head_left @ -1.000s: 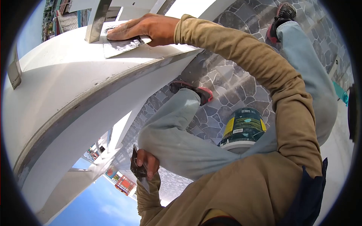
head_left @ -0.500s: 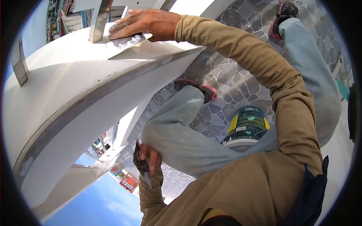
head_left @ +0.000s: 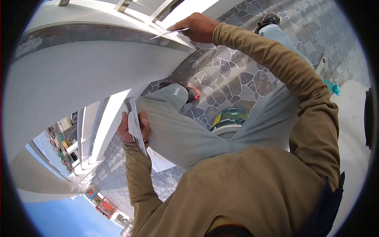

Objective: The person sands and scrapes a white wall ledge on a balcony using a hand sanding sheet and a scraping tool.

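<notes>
In the head view my right hand (head_left: 200,28) is raised near the top, closed on a thin flat putty blade (head_left: 169,34). The blade is seen almost edge-on, close by the end of the curved white ledge (head_left: 110,31). Lower down, beside my knee, my left hand (head_left: 134,128) grips a second flat metal blade (head_left: 128,103) between thumb and fingers. White putty (head_left: 135,118) is smeared along the face of that blade. A dark green bucket (head_left: 233,115) with a yellow label stands on the floor between my legs.
Metal railing posts (head_left: 167,8) rise from the ledge, and more posts line the left side. Grey stone-patterned paving (head_left: 233,67) covers the floor. A white sheet (head_left: 158,161) lies under my left forearm. A teal object (head_left: 332,87) is at the right, next to a white surface.
My right hand has lifted its blade off the white ledge and moved right. My left hand has risen and turned, showing the putty-smeared blade. The view has shifted.
</notes>
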Available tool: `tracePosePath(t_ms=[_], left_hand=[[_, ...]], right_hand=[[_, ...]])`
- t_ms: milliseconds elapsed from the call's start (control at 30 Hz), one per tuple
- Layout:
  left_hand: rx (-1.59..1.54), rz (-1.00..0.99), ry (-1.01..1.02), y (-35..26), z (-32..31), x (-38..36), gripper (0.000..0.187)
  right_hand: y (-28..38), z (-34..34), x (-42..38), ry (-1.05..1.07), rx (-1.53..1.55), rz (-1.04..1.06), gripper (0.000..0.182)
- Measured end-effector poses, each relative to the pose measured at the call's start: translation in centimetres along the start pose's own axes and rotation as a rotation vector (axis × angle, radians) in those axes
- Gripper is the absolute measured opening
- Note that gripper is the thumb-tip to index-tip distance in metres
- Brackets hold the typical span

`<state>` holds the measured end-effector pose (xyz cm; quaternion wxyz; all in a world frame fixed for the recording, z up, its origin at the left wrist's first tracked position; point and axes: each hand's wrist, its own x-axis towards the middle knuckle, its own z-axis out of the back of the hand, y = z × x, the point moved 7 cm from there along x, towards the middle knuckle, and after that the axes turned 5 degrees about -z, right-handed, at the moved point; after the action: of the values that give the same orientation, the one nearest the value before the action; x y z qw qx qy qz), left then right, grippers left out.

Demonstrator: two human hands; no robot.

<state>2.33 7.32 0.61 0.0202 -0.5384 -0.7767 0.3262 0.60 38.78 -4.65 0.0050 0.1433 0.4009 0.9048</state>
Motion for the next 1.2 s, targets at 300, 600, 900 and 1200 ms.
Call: tracePosePath(t_ms=[300, 600, 900, 1200], left_hand=[[0.241, -0.100, -0.333, 1.7, -1.1, -0.4, 0.039], [0.261, -0.095, -0.336, 1.5, -3.5, 0.2, 0.034], [0.165, -0.394, -0.473, -4.5, 0.4, -2.9, 0.038], [0.414, -0.341, -1.015, -2.4, 4.7, -6.0, 0.038]], right_hand=[[18.5, 6.1, -10.1, 0.069, -0.007, 0.398, 0.034], [22.7, 2.4, -11.9, 0.181, -0.189, 0.544, 0.031], [6.2, 6.2, -6.0, 0.209, 0.851, -0.250, 0.037], [-5.0, 6.1, 3.5, -0.008, 0.996, -0.202, 0.014]])
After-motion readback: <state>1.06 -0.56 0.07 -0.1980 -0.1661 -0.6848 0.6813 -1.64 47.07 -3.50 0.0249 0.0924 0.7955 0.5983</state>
